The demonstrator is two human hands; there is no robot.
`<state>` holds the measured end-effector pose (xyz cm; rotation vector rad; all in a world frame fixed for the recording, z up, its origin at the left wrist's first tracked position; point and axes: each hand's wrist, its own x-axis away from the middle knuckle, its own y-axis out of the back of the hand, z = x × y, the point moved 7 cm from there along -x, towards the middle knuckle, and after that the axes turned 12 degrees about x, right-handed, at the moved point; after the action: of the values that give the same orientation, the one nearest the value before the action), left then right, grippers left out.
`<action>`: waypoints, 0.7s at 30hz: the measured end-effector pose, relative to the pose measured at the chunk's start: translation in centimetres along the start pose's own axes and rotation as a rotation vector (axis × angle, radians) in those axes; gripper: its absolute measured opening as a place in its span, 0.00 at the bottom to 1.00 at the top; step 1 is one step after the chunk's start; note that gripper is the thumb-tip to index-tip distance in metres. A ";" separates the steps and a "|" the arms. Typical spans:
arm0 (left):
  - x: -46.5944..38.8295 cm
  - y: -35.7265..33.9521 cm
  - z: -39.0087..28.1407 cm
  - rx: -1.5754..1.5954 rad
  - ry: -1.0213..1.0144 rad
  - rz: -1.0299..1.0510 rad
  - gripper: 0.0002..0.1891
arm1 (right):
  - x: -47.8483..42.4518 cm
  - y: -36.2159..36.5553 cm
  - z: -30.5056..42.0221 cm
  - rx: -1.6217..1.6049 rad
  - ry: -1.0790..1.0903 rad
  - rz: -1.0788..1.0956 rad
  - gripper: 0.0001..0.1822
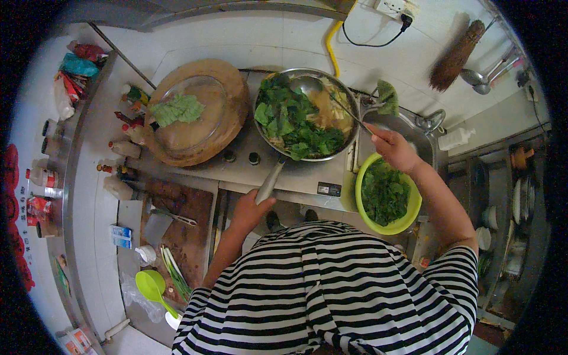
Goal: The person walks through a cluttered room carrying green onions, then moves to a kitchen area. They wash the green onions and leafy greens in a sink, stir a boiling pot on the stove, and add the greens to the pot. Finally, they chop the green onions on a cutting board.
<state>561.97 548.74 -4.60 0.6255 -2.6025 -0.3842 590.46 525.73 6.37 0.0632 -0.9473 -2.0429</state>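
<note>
My left hand [252, 212] is closed around the handle [270, 183] of a metal wok [356, 128] on the stove. Leafy greens [288, 115] fill the wok's left and lower part, and pale food in brownish liquid shows at its right. In my right hand [394, 145] is the handle of a metal ladle [306, 84], whose bowl rests inside the wok near the far rim. Below my right forearm, a lime-green plastic basin [363, 214] holds more greens [385, 195]. Left of the wok, a leaf [177, 110] lies on a clear lid over a round wooden board [235, 128].
A sink with a faucet [432, 120] is right of the stove. Bottles [125, 149] line the left wall. On the left counter are a cleaver [157, 226], green onions [175, 270] and a green plastic scoop [150, 285]. A brush [457, 55] hangs at upper right.
</note>
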 end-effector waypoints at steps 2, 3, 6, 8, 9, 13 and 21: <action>0.0 0.0 -0.2 0.014 0.001 0.004 0.25 | -0.6 -0.1 1.9 0.282 0.204 -0.094 0.19; 0.0 0.0 -0.2 0.024 0.008 0.006 0.25 | -1.0 -0.7 3.0 0.402 0.238 -0.126 0.20; 0.0 0.0 0.0 0.057 0.012 0.011 0.25 | -2.0 -2.5 5.1 0.636 0.365 -0.163 0.23; 0.0 0.0 0.0 0.072 0.017 0.011 0.24 | -2.8 -3.5 4.7 0.760 0.376 -0.144 0.23; 0.2 0.0 -0.4 0.077 0.023 0.007 0.24 | -3.3 -4.0 4.0 0.829 0.340 -0.122 0.23; 0.4 -0.2 -0.3 0.109 0.027 -0.013 0.24 | -4.8 -3.9 1.2 0.905 0.290 -0.101 0.25; -0.1 -0.2 1.3 0.080 0.020 -0.041 0.25 | -4.1 -3.3 -1.6 0.809 0.114 -0.114 0.22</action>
<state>561.50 548.81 -5.82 0.7078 -2.6004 -0.2863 591.39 528.81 1.95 0.6671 -1.6612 -1.6073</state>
